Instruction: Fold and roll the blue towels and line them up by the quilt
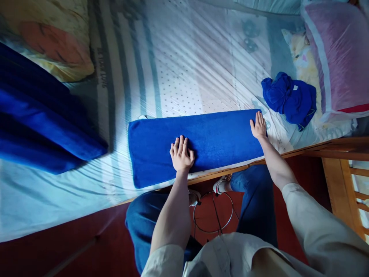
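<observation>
A blue towel (219,134) lies as a long flat strip along the near edge of the bed. My left hand (181,154) rests on it near the middle, palm down with the fingers a little spread. Flat against the towel's right end is my right hand (258,125), its fingers stretched out at the far corner. Neither hand grips anything. To the right of my right hand, a second blue cloth (290,98) with a small white tag sits crumpled on the bed.
Blue fabric (52,123) hangs or is draped at the left, beside a yellow pillow (57,42). A pink pillow (340,57) stands at the right on the patterned sheet (184,84). The wooden bed rail (340,144) runs along the near edge.
</observation>
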Demonstrator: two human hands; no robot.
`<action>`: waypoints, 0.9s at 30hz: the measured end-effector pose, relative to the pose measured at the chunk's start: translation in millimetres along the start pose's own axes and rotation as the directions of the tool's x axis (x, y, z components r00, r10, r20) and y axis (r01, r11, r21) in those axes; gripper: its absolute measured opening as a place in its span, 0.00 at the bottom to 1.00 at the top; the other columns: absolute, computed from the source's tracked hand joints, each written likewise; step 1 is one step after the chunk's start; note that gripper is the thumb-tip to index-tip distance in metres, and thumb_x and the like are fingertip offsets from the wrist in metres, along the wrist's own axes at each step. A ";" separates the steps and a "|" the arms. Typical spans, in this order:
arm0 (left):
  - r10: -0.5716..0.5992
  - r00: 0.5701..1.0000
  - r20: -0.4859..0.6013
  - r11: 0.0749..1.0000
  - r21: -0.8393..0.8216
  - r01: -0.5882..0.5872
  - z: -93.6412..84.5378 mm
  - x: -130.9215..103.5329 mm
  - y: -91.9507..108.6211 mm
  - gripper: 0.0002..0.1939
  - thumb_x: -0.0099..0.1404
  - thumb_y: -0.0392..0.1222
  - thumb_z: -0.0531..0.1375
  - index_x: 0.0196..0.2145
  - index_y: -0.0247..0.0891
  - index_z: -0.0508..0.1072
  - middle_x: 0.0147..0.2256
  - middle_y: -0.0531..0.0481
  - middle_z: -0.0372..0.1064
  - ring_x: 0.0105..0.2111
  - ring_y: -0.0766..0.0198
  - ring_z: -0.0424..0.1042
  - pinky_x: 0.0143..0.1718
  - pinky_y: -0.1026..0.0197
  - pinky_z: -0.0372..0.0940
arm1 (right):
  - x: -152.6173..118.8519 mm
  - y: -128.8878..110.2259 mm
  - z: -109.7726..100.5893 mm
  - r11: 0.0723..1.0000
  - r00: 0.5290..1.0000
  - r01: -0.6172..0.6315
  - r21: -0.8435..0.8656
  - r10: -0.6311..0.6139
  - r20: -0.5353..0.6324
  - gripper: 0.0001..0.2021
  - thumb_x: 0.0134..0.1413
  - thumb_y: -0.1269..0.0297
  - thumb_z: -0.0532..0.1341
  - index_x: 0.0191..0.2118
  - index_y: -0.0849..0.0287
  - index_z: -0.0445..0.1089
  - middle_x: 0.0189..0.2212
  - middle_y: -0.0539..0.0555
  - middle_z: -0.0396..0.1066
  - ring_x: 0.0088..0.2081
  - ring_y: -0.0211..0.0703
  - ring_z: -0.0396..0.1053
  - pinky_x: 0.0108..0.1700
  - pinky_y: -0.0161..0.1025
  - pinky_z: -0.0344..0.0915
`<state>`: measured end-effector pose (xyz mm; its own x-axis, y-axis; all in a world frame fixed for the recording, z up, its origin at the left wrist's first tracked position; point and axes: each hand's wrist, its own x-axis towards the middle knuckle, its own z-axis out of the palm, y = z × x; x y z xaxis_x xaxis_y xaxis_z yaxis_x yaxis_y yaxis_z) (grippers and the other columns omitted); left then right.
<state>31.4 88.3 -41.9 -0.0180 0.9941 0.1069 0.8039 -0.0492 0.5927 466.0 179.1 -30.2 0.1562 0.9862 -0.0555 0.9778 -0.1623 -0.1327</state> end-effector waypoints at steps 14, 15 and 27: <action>-0.020 0.999 0.026 0.999 -0.025 0.021 1.4 0.9 -1.5 0.33 0.67 0.42 0.52 0.69 0.36 0.66 0.71 0.41 0.56 0.74 0.47 0.50 0.75 0.38 0.41 | -3.2 6.3 -2.3 0.999 0.999 0.030 -0.045 -0.029 0.033 0.34 0.74 0.51 0.37 0.77 0.65 0.43 0.77 0.63 0.42 0.77 0.52 0.41 0.76 0.60 0.42; -0.020 0.999 0.027 1.000 -0.021 0.020 1.4 1.0 -1.6 0.33 0.67 0.42 0.52 0.69 0.36 0.66 0.71 0.41 0.56 0.74 0.47 0.50 0.75 0.39 0.41 | -7.6 6.9 -5.1 0.998 0.998 0.044 -0.041 -0.042 0.040 0.34 0.75 0.51 0.37 0.77 0.64 0.43 0.77 0.62 0.42 0.78 0.51 0.41 0.77 0.60 0.41; 0.026 0.999 0.046 1.000 -0.010 -0.026 -5.9 -0.4 8.2 0.34 0.70 0.44 0.49 0.70 0.30 0.63 0.72 0.36 0.53 0.75 0.49 0.45 0.76 0.41 0.38 | -149.2 -32.2 -44.9 0.961 0.993 0.019 0.277 -0.051 0.106 0.27 0.68 0.58 0.53 0.67 0.63 0.68 0.70 0.65 0.62 0.73 0.57 0.56 0.72 0.62 0.56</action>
<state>34.5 86.9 -32.3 0.0304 0.9958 0.0859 0.7978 -0.0760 0.5981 417.6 38.8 26.8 0.0906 0.9840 -0.1536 0.9037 -0.1461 -0.4024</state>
